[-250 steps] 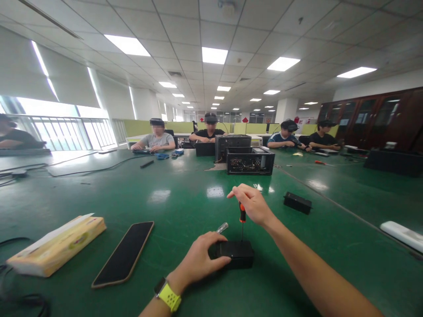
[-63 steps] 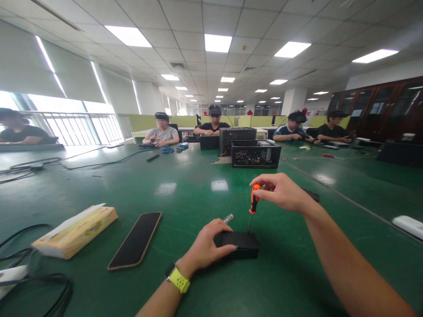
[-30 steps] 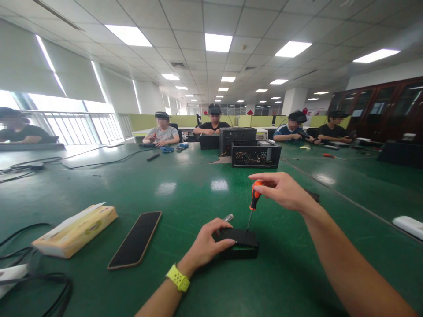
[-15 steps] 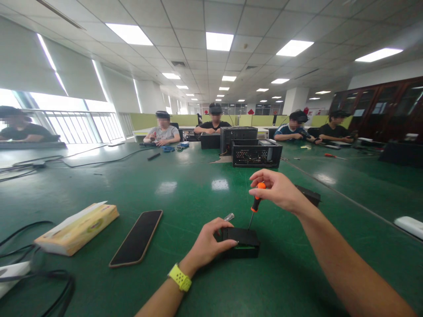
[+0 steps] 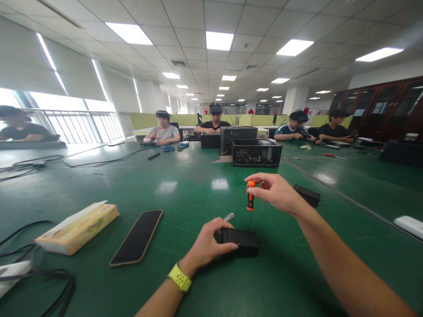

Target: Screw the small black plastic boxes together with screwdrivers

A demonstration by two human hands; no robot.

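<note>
Black box (image 5: 243,242) flat on green counter (image 5: 185,185); left hand (image 5: 206,244) clamped on its left end, right hand (image 5: 279,193) pinching orange screwdriver (image 5: 250,200) upright, tip on box top; lid seemingly shut, screw work apparently underway, unfinished

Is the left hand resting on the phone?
No, the left hand presses on the small black box; the phone lies apart.
</note>
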